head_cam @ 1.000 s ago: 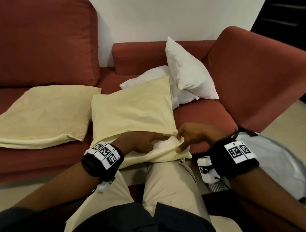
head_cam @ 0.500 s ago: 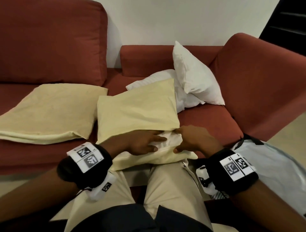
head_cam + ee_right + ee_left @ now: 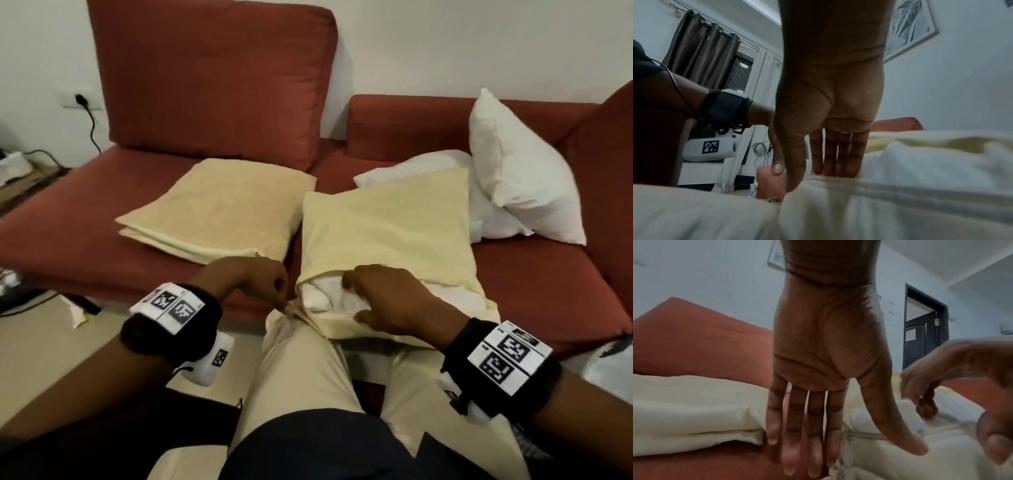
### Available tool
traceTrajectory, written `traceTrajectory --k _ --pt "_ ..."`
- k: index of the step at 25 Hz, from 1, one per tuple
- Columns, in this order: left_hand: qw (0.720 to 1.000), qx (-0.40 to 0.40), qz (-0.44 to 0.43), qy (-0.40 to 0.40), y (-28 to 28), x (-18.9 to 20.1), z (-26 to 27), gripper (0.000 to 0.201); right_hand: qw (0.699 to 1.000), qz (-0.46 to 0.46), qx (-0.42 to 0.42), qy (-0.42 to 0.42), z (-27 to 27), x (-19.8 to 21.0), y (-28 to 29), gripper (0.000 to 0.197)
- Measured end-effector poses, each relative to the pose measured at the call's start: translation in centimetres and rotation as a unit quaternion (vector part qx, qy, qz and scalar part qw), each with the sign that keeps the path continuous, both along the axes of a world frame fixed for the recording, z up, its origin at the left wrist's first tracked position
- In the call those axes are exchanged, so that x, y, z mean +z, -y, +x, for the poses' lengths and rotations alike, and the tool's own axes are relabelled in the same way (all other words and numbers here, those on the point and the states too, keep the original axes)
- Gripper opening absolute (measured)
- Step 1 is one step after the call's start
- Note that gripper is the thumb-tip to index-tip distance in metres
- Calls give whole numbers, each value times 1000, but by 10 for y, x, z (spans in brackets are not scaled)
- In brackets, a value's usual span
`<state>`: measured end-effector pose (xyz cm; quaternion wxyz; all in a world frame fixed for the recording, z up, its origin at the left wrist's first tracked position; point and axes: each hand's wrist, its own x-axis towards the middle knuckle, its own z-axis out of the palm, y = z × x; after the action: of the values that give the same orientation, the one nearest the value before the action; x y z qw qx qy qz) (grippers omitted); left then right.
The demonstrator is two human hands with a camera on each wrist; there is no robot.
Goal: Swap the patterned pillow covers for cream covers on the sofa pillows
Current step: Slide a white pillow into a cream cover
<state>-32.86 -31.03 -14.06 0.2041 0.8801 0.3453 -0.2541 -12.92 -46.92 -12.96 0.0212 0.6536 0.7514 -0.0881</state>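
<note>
Head view, left to right. On the red sofa (image 3: 85,222), left of centre, lies a folded yellow cover (image 3: 219,209). My left hand (image 3: 253,281) was inside the case mouth a moment ago and has come out. Its fingers are straight, tips at the mouth's left corner. At centre the yellow pillowcase (image 3: 387,222) holds the white pillow (image 3: 322,298), end still showing. My right hand (image 3: 387,301) has moved in, fingers straight, pushing. I judge only tucking remains.

Beige trousers (image 3: 308,377), with a dark navy top (image 3: 325,448) nearer than them. Left of the trousers is a broad black wristband (image 3: 161,339) bearing a white tag (image 3: 168,303) with two square codes, and a white camera box (image 3: 214,359) hangs beneath it. Right of the trousers is a matching band (image 3: 479,373). The left hand (image 3: 253,281) and right hand (image 3: 387,301) are bare.
</note>
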Motion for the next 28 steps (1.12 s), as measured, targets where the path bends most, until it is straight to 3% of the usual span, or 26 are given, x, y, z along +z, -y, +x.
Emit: traceTrajectory --k 3,6,10,13,16,18,20,23,28 --pt "999 -33 -15 -6 6 -16 13 51 998 -13 69 -1 -22 -16 -18 41" --pt "995 -72 62 13 11 -22 20 49 996 25 84 -32 -28 -31 -31 33" --pt "982 -69 164 62 12 -29 17 43 993 96 44 -57 -22 -40 -38 16" --pt "967 -47 203 149 15 -20 16 40 980 118 -21 -159 -6 -31 -40 17" --pt "934 -22 198 297 19 -9 13 36 952 148 -74 -258 12 -13 -39 18" --pt "918 -9 180 354 21 -3 13 37 931 168 -105 -306 20 -3 -40 22" --pt "923 -9 171 344 23 2 15 35 919 170 -124 -334 24 3 -41 24" --pt "933 -52 154 321 20 4 13 28 928 172 -126 -306 19 1 -40 17" --pt "903 -58 100 413 12 5 2 21 919 162 -43 -357 -3 5 -39 12"
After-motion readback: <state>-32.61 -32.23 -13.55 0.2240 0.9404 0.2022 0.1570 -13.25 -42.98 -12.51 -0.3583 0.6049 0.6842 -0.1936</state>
